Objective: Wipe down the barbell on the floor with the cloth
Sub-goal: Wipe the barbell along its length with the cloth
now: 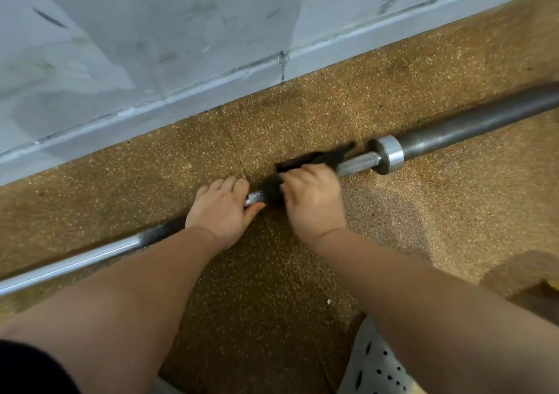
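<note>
Barbell (360, 164): steel shaft, thick collar, dark sleeve, lying diagonally on speckled brown rubber floor (302, 272) near grey wall (151, 46). Left hand (222, 209) curled around shaft. Right hand (311, 200), blurred, clamps black cloth (302, 164) on shaft.

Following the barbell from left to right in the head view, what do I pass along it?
Shiny bare shaft → left hand gripping the bar → short exposed knurled section → black cloth under the right hand → knurled section → collar → dark sleeve.
</note>
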